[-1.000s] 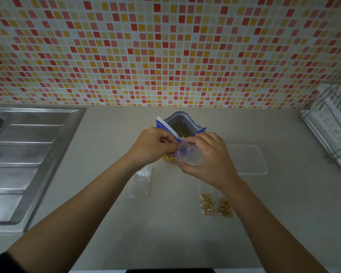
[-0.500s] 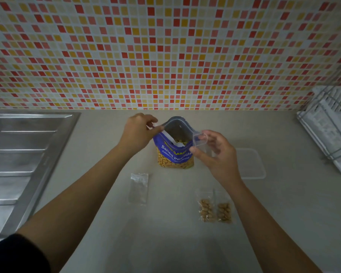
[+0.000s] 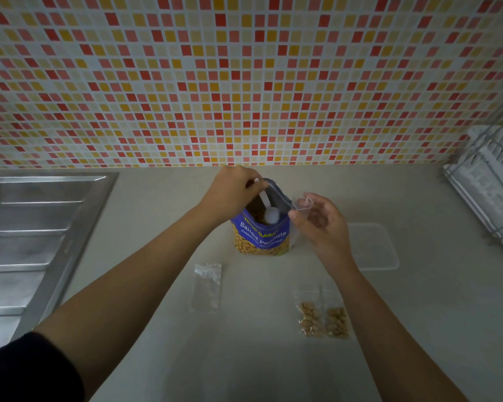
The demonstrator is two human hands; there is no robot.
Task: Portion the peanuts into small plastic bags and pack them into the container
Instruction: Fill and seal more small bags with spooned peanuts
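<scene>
A blue bag of salted peanuts (image 3: 261, 237) stands open in the middle of the counter. My left hand (image 3: 233, 190) grips the handle of a white plastic spoon (image 3: 269, 211) whose bowl is inside the bag's mouth. Just right of the bag, my right hand (image 3: 317, 220) pinches a small clear plastic bag (image 3: 302, 205) held open. Two small bags filled with peanuts (image 3: 323, 317) lie side by side near my right forearm. One empty small bag (image 3: 206, 285) lies flat under my left forearm. A clear lidded container (image 3: 373, 246) sits to the right of my right hand.
A steel sink drainboard (image 3: 38, 236) fills the left side. A white dish rack (image 3: 488, 187) stands at the right edge. A mosaic tile wall (image 3: 244, 82) backs the counter.
My hands have separated: the left moved up to the bag's mouth with the spoon dipped inside, and the right drew the small clear bag to the right of the peanut bag.
</scene>
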